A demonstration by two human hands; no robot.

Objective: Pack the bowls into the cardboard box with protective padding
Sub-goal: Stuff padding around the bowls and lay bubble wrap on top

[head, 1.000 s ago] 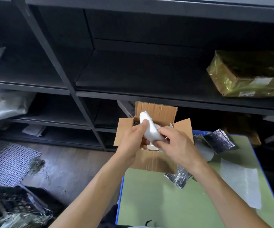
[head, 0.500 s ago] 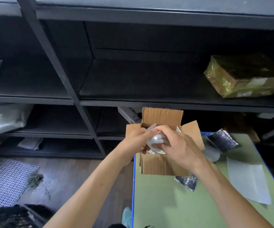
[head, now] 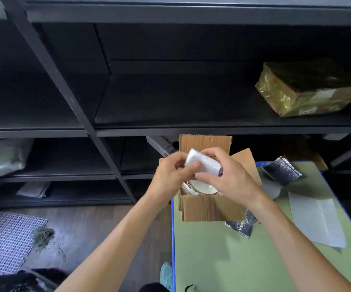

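Observation:
An open cardboard box (head: 210, 207) stands on the far left corner of the green table (head: 233, 260). Inside it lies a white bowl (head: 204, 187) with a thin coloured rim, with white padding at its left. Above the box, my left hand (head: 171, 175) and my right hand (head: 229, 175) both grip a folded piece of white foam padding (head: 202, 164). The left thumb presses on its near left end, and the right fingers curl over its top and right end.
Silver foil pouches (head: 282, 170) (head: 242, 225) and a white foam sheet (head: 315, 220) lie on the table right of the box. Dark metal shelving (head: 191, 129) stands behind, with a gold-wrapped parcel (head: 309, 91) on it. A wire mesh mat (head: 4, 239) lies on the floor at left.
Both hands lifted the white padding up out of the box opening, and it now lies folded into a compact block between them. The bowl inside the box has come into view.

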